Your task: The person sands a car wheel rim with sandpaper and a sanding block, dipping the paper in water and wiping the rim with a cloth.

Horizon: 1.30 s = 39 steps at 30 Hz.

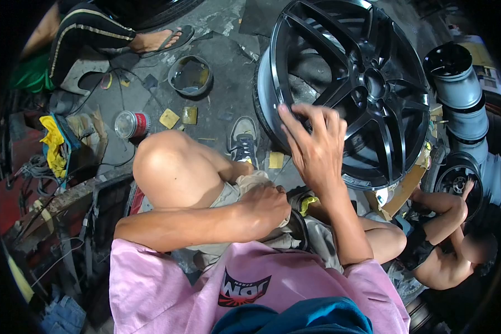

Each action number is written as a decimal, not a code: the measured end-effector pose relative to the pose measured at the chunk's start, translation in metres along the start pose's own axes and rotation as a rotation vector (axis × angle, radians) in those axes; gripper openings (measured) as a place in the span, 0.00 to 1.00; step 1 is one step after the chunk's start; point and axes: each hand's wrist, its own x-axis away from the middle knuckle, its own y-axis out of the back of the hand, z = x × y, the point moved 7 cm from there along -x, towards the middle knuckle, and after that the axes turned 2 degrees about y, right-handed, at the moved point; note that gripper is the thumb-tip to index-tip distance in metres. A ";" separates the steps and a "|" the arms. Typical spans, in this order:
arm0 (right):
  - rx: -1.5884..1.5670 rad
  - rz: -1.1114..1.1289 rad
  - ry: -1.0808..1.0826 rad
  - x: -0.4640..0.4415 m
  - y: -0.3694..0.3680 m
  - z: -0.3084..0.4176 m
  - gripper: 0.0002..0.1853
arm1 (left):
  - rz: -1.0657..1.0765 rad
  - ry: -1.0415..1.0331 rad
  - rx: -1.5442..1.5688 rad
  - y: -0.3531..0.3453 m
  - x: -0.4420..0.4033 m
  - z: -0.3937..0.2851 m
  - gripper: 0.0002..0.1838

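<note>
A large black multi-spoke car wheel rim (pixel 374 83) stands tilted in front of me, with a pale grey inner barrel at its left. My right hand (pixel 317 142) is at the rim's lower left edge, a fingertip touching the lip. Its fingers are apart and slightly bent, and I see nothing held in them. My left hand (pixel 261 209) rests closed over my lap, by the hem of my beige shorts (pixel 234 195). Its curled fingers hide whatever they may hold.
A round tub of dark liquid (pixel 190 77), a tin with a red label (pixel 132 123) and yellow pads (pixel 169 118) sit on the floor. Stacked rims (pixel 459 94) stand at right. Another person (pixel 445 250) sits lower right; a sandalled foot (pixel 161 40) shows upper left.
</note>
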 end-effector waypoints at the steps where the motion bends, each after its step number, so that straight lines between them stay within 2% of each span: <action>1: 0.007 0.027 -0.001 0.009 0.001 -0.001 0.22 | -0.006 -0.004 0.002 0.004 -0.003 -0.001 0.09; 3: 0.021 0.031 -0.001 0.015 0.001 -0.003 0.22 | 0.196 0.033 0.026 -0.004 -0.006 0.000 0.08; 4: 0.015 0.013 0.005 0.008 0.002 -0.003 0.22 | 0.203 0.026 0.025 -0.007 -0.004 -0.002 0.08; 6: 0.007 -0.020 0.005 -0.011 -0.004 -0.004 0.22 | -0.015 0.024 -0.007 0.005 0.001 -0.004 0.08; 7: 0.007 -0.031 0.003 -0.013 -0.003 -0.004 0.22 | -0.012 0.023 -0.018 0.008 0.001 -0.002 0.08; 9: 0.011 -0.020 0.006 -0.017 -0.007 -0.003 0.21 | 0.224 0.065 0.080 0.004 0.003 0.003 0.14; 10: -0.009 -0.010 0.005 -0.008 -0.003 -0.001 0.21 | 0.218 0.065 0.076 0.012 0.000 0.003 0.14; 12: 0.010 0.010 0.006 0.012 0.005 0.002 0.21 | 0.378 0.108 0.078 0.010 -0.005 0.003 0.13; 16: 0.003 -0.026 0.006 0.000 0.003 -0.001 0.19 | 0.283 0.061 0.056 -0.001 0.000 0.009 0.13; 18: -0.006 -0.095 0.023 -0.025 -0.003 -0.002 0.18 | 0.040 -0.087 0.029 0.003 0.001 0.015 0.12; 19: -0.020 -0.134 0.034 -0.034 -0.006 -0.006 0.19 | 0.045 -0.093 0.008 0.017 -0.004 0.016 0.12; 20: -0.040 -0.183 -0.015 -0.041 -0.001 -0.013 0.19 | 0.106 0.035 0.127 0.032 -0.013 0.029 0.12; 22: -0.095 -0.294 -0.106 -0.043 0.022 -0.027 0.18 | -0.056 0.162 0.183 0.078 -0.022 0.048 0.11; 23: -0.117 -0.337 -0.156 -0.036 0.038 -0.034 0.16 | -0.270 0.152 0.121 0.110 -0.013 0.055 0.10; 25: -0.257 -0.427 -0.271 -0.006 0.057 -0.058 0.15 | -0.515 0.197 0.112 0.182 -0.001 0.054 0.08; 27: -0.332 -0.483 -0.371 0.025 0.075 -0.073 0.15 | -0.852 0.182 0.127 0.228 -0.004 0.048 0.15; 29: -0.385 -0.479 -0.495 0.057 0.080 -0.081 0.15 | -0.899 0.179 -0.013 0.260 -0.021 0.057 0.19; 31: -0.407 -0.522 -0.524 0.078 0.087 -0.077 0.14 | -0.850 0.084 -0.304 0.258 -0.055 0.084 0.18; 32: -0.435 -0.550 -0.546 0.088 0.091 -0.077 0.13 | -0.801 -0.007 -0.380 0.239 -0.069 0.102 0.24; 33: -0.431 -0.575 -0.555 0.096 0.097 -0.078 0.13 | -0.697 -0.006 -0.416 0.206 -0.078 0.129 0.25; 35: -0.413 -0.604 -0.600 0.119 0.107 -0.085 0.12 | -0.485 0.213 -0.676 0.164 -0.086 0.108 0.26; 39: -0.417 -0.688 -0.743 0.180 0.117 -0.118 0.11 | -0.303 0.234 -0.596 0.129 -0.077 0.053 0.27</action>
